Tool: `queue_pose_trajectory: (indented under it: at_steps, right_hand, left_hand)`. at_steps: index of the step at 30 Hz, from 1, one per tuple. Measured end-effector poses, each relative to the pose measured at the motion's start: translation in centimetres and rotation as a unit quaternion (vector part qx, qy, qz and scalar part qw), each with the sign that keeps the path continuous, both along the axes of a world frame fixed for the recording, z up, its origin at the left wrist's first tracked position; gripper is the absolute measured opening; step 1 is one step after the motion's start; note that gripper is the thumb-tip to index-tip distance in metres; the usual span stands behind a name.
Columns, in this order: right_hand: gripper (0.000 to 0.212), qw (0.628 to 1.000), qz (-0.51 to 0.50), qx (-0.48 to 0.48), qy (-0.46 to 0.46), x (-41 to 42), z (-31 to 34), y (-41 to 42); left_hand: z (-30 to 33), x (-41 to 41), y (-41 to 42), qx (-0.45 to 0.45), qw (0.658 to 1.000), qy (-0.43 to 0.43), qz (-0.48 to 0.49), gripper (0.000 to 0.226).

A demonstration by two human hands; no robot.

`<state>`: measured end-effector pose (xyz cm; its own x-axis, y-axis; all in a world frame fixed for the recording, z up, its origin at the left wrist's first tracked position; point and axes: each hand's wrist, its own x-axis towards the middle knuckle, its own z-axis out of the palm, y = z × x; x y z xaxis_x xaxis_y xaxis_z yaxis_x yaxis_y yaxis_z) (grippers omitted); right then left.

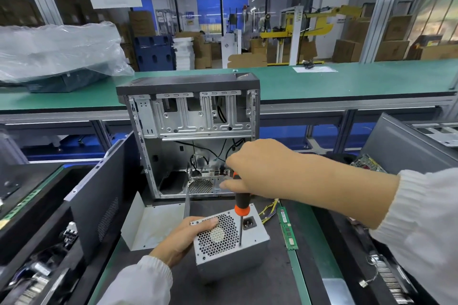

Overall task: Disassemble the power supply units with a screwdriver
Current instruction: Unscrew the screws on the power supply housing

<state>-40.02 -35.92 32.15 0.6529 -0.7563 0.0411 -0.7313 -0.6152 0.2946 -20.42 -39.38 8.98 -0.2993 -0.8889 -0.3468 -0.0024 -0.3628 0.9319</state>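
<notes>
The power supply unit (230, 242) sits on the dark mat in front of the open PC case (188, 136). The left hand (181, 238) grips its side, and the right hand (262, 168) holds the screwdriver (240, 208) upright, tip in a screw near the fan grille (215, 234). Best bet is probably keeping the shaft vertical and pressing down firmly so the bit doesn't cam out.

My desk (307, 242): dark mat, green edge strips. Directly on it: grey perforated-metal power supply box (230, 242), bent grey sheet-metal cover (153, 225) just left of it, open silver-and-black computer tower case (195, 141) behind, green memory stick (287, 228) to right, yellow wire bundle (269, 210) near it.
</notes>
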Motion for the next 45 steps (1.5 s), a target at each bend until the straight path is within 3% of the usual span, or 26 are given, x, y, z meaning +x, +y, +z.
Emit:
queue_pose_trajectory:
  at_steps: [5,10,12,15,17,21,23,26,28,34,37,39,42,45]
  right_hand:
    - [0.023,0.984,0.094,0.143,0.051,-1.0,1.5,0.0]
    - [0.027,0.969,0.132,0.21,0.006,-1.2,1.3,-0.2]
    - [0.028,0.977,0.105,0.179,-0.059,-1.0,0.5,-0.1]
    - [0.054,0.981,0.0,0.092,-0.171,0.0,-1.3,-0.1]
    - [0.053,0.975,-0.044,0.038,-0.216,0.8,-2.2,-0.2]
    - [0.054,0.942,-0.106,0.114,-0.296,1.5,-2.2,-0.5]
    - [0.061,0.953,-0.12,0.104,-0.258,1.6,-1.9,-0.4]
    - [0.072,0.985,-0.13,-0.031,-0.109,1.7,-1.1,-0.5]
    - [0.07,0.989,-0.125,-0.049,-0.065,1.6,-0.5,-0.8]
    - [0.045,0.999,0.013,0.032,0.002,1.1,0.5,-0.4]
    - [0.022,0.988,0.066,0.134,0.041,0.3,1.8,-0.6]
    - [0.024,0.974,0.083,0.203,0.046,0.1,2.4,-0.8]
    - [0.028,0.97,0.075,0.229,0.022,0.1,2.1,-1.0]
    - [0.049,0.974,-0.037,0.219,-0.052,0.1,1.2,-0.9]
  left_hand:
    - [-0.1,-0.1,0.0,-0.003,1.0,0.018,0.002,0.035]
    - [-0.1,-0.1,-0.2,-0.006,1.0,0.016,0.0,0.038]
    - [-0.2,-0.1,-0.2,-0.004,1.0,0.018,0.006,0.039]
    - [-0.3,0.1,-0.3,-0.007,1.0,0.011,-0.004,0.044]
    - [-0.3,0.2,-0.3,-0.007,1.0,0.002,-0.015,0.054]
    - [-0.3,0.2,-0.3,-0.009,1.0,0.006,-0.017,0.06]
    - [-0.1,0.1,-0.2,-0.011,1.0,0.006,-0.019,0.059]
    - [0.0,0.0,-0.1,-0.012,1.0,0.009,-0.009,0.055]
    - [0.1,0.0,0.0,-0.012,1.0,0.009,-0.007,0.054]
    - [0.1,-0.1,-0.2,-0.01,1.0,0.014,0.012,0.037]
    - [0.0,0.0,-0.4,-0.006,1.0,0.019,0.015,0.029]
    - [-0.1,0.0,-0.5,-0.004,1.0,0.023,0.017,0.026]
    - [-0.2,0.0,-0.7,0.0,1.0,0.018,0.015,0.028]
    - [-0.2,0.1,-0.8,-0.003,1.0,0.021,0.011,0.031]
